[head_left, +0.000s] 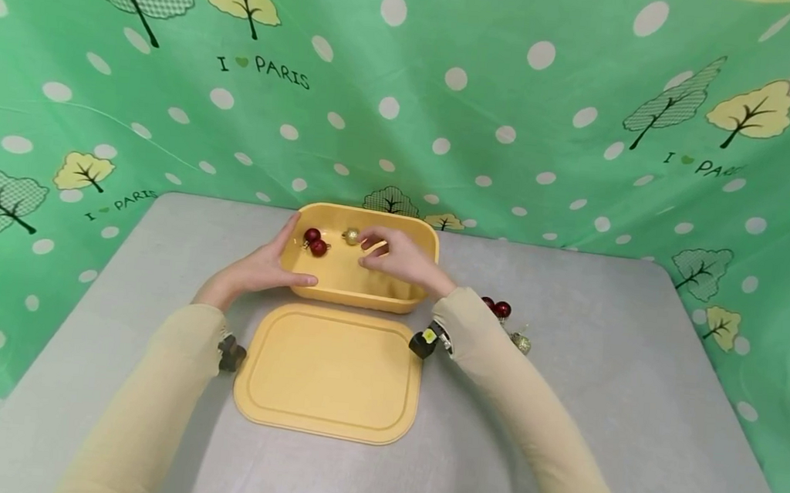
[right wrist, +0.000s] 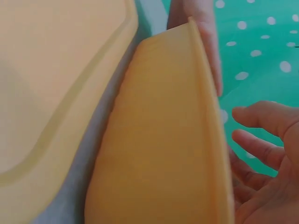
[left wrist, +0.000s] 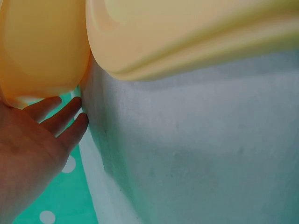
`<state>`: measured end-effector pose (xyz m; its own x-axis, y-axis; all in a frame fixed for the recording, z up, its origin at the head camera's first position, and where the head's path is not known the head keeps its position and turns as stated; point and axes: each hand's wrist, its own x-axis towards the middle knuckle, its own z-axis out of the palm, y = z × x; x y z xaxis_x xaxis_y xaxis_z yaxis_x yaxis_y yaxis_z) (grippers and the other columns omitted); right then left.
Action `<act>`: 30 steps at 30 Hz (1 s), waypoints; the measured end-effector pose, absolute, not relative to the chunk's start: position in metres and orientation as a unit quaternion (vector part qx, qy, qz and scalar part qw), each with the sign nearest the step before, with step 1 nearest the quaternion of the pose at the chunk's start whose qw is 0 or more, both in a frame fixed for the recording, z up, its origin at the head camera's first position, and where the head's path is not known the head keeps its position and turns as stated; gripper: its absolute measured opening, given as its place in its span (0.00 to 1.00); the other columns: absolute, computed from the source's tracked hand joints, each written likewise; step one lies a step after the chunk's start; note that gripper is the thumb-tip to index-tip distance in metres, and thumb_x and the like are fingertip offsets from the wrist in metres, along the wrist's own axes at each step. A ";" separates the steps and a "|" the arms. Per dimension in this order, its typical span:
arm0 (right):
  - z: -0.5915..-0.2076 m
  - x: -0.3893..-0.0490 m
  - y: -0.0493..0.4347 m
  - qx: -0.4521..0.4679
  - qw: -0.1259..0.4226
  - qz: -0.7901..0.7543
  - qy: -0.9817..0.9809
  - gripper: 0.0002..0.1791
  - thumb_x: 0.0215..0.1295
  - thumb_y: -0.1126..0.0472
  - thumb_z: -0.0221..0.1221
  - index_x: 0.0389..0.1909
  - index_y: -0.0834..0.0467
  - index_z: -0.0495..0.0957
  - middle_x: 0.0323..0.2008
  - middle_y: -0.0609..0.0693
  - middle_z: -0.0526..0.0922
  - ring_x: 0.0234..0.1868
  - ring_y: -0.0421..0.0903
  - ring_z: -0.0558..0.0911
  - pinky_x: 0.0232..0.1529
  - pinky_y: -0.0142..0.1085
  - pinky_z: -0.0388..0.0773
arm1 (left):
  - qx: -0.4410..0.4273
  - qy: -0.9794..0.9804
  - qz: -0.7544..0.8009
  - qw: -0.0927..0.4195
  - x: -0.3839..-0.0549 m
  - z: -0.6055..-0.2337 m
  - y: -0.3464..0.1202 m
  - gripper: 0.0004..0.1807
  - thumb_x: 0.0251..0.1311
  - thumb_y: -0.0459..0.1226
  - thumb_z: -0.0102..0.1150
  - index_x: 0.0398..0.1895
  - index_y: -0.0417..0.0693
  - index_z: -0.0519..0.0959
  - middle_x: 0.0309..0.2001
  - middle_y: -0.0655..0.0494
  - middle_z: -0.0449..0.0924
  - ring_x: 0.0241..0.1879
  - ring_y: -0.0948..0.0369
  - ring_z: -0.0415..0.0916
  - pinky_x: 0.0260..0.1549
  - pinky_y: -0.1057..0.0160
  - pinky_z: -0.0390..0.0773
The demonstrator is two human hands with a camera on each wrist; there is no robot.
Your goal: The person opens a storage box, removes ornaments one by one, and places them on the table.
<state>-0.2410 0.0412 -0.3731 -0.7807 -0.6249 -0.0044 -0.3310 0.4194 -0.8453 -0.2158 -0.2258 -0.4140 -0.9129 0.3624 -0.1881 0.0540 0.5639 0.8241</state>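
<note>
Apparently loading baubles, your right hand hangs loose, holding nothing, over the box your straight-fingered left hand braces; next, presumably, fetch another

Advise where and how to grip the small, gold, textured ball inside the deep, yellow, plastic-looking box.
Pinch the small gold ball across its round middle, probably from above and the right. It has no flat face in view, so opposed contacts should limit rolling. The box has raised walls that hinder a low approach, and two shiny dark-red balls lie to the left.
</note>
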 end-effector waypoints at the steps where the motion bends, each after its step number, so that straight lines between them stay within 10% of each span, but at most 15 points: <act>1: -0.375 -0.242 0.039 -0.285 0.162 -0.454 0.828 0.21 0.61 0.70 0.61 0.55 0.70 0.73 0.51 0.66 0.77 0.46 0.54 0.80 0.44 0.33 0.78 | 0.119 0.868 0.450 0.171 -0.215 -0.414 -0.226 0.66 0.54 0.41 0.70 0.75 0.51 0.22 0.74 0.33 0.27 0.72 0.37 0.33 0.66 0.38 0.42; 30: -0.411 -0.264 0.005 -0.225 0.121 -0.366 0.895 0.36 0.58 0.63 0.65 0.69 0.61 0.65 0.65 0.60 0.64 0.64 0.54 0.66 0.64 0.44 0.63 | 0.115 0.858 0.465 0.186 -0.192 -0.374 -0.214 0.62 0.56 0.38 0.67 0.75 0.45 0.25 0.74 0.32 0.29 0.72 0.39 0.33 0.68 0.41 0.41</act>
<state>-0.2643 0.0050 -0.4115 -0.8696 -0.4909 -0.0528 -0.3131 0.6309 -0.7099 -0.1924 -0.2139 -0.3738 -0.9042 0.3703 -0.2128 0.0242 0.5419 0.8401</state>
